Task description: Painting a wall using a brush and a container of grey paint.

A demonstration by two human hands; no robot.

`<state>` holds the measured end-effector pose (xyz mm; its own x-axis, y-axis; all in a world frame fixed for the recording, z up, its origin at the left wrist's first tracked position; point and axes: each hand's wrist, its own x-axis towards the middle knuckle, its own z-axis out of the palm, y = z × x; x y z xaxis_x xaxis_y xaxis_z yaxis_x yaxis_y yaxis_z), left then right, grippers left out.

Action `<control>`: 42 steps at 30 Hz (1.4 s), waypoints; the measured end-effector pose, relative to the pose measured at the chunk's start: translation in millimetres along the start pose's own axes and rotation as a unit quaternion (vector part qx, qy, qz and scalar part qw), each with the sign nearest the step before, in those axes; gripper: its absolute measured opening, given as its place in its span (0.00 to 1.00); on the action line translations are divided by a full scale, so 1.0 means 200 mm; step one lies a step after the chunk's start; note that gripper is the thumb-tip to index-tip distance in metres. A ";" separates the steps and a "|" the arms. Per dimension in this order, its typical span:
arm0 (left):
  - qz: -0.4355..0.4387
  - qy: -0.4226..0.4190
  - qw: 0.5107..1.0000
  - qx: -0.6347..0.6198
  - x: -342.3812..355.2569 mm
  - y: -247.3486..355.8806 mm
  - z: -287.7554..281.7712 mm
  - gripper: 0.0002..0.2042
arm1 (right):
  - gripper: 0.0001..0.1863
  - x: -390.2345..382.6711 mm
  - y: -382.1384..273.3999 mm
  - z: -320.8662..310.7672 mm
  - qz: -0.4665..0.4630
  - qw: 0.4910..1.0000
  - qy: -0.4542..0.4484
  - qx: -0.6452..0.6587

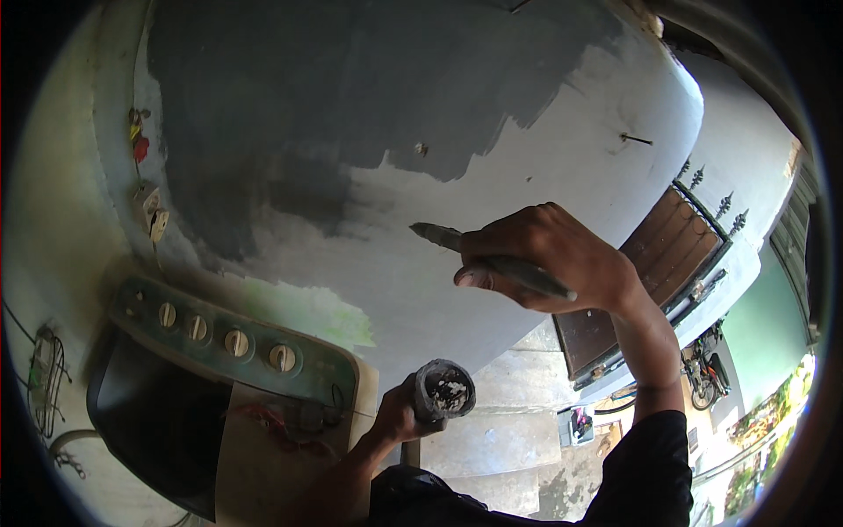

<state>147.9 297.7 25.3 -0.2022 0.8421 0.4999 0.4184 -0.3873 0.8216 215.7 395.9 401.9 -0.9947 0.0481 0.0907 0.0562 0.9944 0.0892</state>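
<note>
My right hand (562,255) is closed around the handle of a paintbrush (437,235), whose grey-coated bristles point left toward the wall. Behind the brush tip the wall (527,189) is pale, while its upper left carries a wide coat of dark grey paint (290,97) with a ragged edge. Thin, streaky grey lies just left of the bristles; whether they touch the wall I cannot tell. Lower down, my left hand (397,415) grips a small round paint cup (423,406), smeared grey, with dark and whitish patches inside. Part of my left forearm is in shadow.
A green-panelled washing machine (224,338) with several knobs stands at lower left, below a wall socket (151,211). A nail (636,139) sticks out of the wall at right. Beyond are a brown gate (669,255), pale steps (492,443) and a parked two-wheeler (705,376).
</note>
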 end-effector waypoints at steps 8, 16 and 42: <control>0.006 -0.001 1.000 -0.015 0.02 0.03 -0.02 0.40 | 0.08 0.04 0.15 -0.06 -0.082 0.956 0.208 -0.191; 0.009 -0.006 1.000 -0.021 0.01 0.00 0.00 0.42 | 0.07 0.10 0.10 0.11 -0.062 0.974 0.194 -0.097; -0.012 -0.008 0.996 -0.086 0.04 -0.02 -0.04 0.48 | 0.09 0.00 0.12 0.55 0.038 0.887 0.445 0.119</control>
<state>137.6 302.9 27.0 -0.1956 0.8576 0.4757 0.2556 -0.4237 0.8690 207.6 429.9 295.2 -0.5206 0.1279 0.8442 -0.0054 0.9882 -0.1531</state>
